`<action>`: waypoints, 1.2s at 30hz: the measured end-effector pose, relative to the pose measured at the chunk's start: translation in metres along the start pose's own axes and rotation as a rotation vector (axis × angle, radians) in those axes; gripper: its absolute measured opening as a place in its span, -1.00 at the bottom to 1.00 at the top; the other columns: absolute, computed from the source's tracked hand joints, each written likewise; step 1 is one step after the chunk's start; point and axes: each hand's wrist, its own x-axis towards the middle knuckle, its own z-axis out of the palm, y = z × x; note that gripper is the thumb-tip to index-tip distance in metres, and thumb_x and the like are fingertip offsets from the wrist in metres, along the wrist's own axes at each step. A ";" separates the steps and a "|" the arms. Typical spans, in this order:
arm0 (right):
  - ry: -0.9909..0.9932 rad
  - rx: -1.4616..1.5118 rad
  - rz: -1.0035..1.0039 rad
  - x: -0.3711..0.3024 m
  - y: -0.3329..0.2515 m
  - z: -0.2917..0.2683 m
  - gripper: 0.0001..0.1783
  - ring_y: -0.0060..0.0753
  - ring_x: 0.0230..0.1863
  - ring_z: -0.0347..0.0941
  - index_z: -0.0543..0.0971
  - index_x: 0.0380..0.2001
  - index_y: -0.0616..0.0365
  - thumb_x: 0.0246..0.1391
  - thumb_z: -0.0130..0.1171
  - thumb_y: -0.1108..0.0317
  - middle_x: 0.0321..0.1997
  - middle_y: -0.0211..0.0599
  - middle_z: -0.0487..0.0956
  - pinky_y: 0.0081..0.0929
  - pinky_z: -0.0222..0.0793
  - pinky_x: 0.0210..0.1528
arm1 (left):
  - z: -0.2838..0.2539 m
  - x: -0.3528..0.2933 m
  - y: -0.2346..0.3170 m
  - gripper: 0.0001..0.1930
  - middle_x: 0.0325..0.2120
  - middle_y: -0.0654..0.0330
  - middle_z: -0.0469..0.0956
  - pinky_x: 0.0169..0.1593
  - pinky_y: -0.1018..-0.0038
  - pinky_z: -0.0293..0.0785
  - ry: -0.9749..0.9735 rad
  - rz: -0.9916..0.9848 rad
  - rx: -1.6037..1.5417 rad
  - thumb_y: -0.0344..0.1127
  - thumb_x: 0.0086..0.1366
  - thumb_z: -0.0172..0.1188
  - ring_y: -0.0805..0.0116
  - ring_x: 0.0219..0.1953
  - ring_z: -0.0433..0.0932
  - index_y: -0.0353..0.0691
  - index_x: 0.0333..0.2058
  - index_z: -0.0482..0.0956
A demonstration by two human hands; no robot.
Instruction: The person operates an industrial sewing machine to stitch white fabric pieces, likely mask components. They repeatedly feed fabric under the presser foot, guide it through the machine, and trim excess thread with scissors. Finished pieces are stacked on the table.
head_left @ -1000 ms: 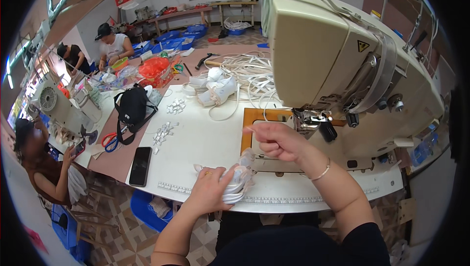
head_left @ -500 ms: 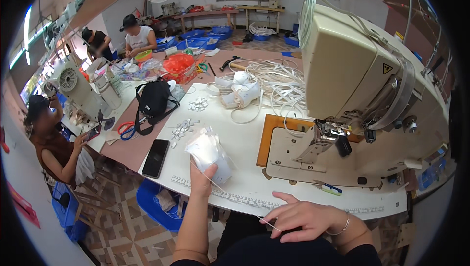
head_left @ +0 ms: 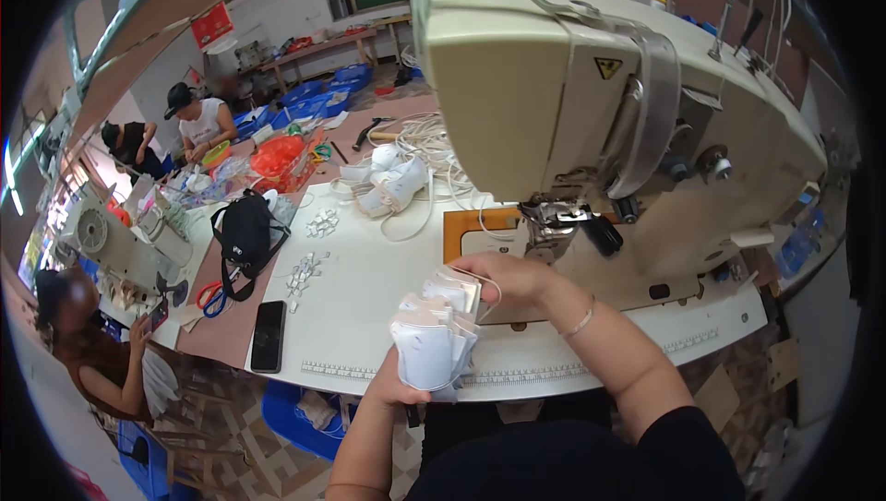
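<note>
It is a busy sewing workshop, with long tables, blue bins along the far wall and other people bent over their own benches. At the near white table [head_left: 369,307] the person holds a stack of white cloth pieces [head_left: 434,339] just above the front edge, in front of the sewing machine [head_left: 591,104]. The left hand [head_left: 392,381] grips the stack from below, fingers closed round its lower end. The right hand [head_left: 508,278] is curled over the top of the stack, pinching the uppermost piece as if to peel it off. Nothing lies under the machine's needle [head_left: 551,224] at this moment, so by my reading the stitching of this piece has not begun; the stack looks thick, which suggests plenty is left to do.

Further out on the table lie small white bits in two loose clusters [head_left: 309,261], a dark phone [head_left: 269,336] near the left edge, a black bag [head_left: 242,238] and red-handled scissors [head_left: 210,296]. Behind them sits a heap of white cord and bundled pieces [head_left: 397,178]. At the left a seated person [head_left: 92,335] looks at a phone, and two more people [head_left: 198,123] work at the back.
</note>
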 end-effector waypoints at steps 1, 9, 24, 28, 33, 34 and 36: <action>-0.034 -0.126 0.101 0.007 -0.014 0.003 -0.04 -0.47 -0.13 0.38 0.38 -0.06 0.30 -0.53 0.43 -0.11 -0.11 -0.25 0.43 -0.55 0.32 -0.11 | -0.001 0.000 0.001 -0.01 -0.07 0.08 0.37 0.00 0.38 0.32 -0.113 -0.068 0.083 -0.06 -0.41 0.46 0.28 -0.04 0.40 -0.36 0.04 0.22; -0.393 -1.331 -0.239 0.025 -0.074 0.116 -0.06 -0.05 0.17 0.03 0.45 -0.06 0.13 -0.73 0.47 0.07 0.09 -0.16 0.23 0.03 -0.12 0.16 | -0.024 0.007 -0.043 -0.07 -0.09 0.04 0.38 -0.03 0.39 0.35 -0.017 0.006 0.608 -0.11 -0.28 0.40 0.18 -0.07 0.42 -0.35 0.07 0.14; 1.021 -1.446 0.176 -0.181 0.065 0.061 -0.65 0.01 -0.07 0.32 0.47 -0.24 0.26 -0.21 0.18 0.48 -0.18 -0.09 0.46 -0.22 0.24 0.00 | -0.005 0.004 -0.012 0.01 -0.01 0.16 0.30 0.09 0.35 0.24 0.223 0.222 -0.250 -0.07 -0.30 0.45 0.27 0.04 0.31 -0.28 0.12 0.10; 1.065 -1.374 0.062 -0.199 0.086 0.042 -0.72 -0.17 -0.25 0.40 0.48 -0.23 0.24 -0.09 0.12 0.45 -0.30 -0.21 0.52 -0.29 0.34 -0.18 | 0.009 0.011 -0.025 0.07 -0.03 0.14 0.32 0.08 0.34 0.26 0.100 0.233 -0.280 -0.08 -0.38 0.50 0.26 0.05 0.32 -0.28 0.12 0.10; 1.255 -0.338 -0.105 -0.143 0.044 0.061 -0.73 -0.41 -0.43 0.37 0.44 -0.16 0.27 0.14 -0.06 0.34 -0.39 -0.24 0.49 -0.53 0.31 -0.33 | 0.021 0.013 -0.017 0.02 -0.06 0.08 0.34 0.02 0.35 0.33 0.126 0.241 0.174 -0.14 -0.42 0.53 0.27 -0.01 0.37 -0.33 0.05 0.15; 1.178 -0.280 -0.284 -0.124 0.025 0.074 -0.74 -0.44 -0.36 0.40 0.45 -0.16 0.25 0.15 -0.07 0.33 -0.37 -0.22 0.49 -0.58 0.32 -0.28 | 0.024 0.012 -0.015 0.01 -0.07 0.07 0.35 0.00 0.35 0.34 0.127 0.243 0.313 -0.15 -0.42 0.54 0.27 -0.02 0.37 -0.34 0.04 0.16; 0.981 -0.737 -0.291 -0.099 -0.015 0.091 -0.72 -0.44 -0.33 0.43 0.43 -0.12 0.23 0.12 -0.02 0.34 -0.31 -0.18 0.50 -0.58 0.34 -0.26 | 0.032 0.010 -0.010 0.00 -0.08 0.07 0.35 -0.01 0.36 0.34 0.143 0.244 0.355 -0.13 -0.42 0.53 0.28 -0.04 0.38 -0.33 0.03 0.17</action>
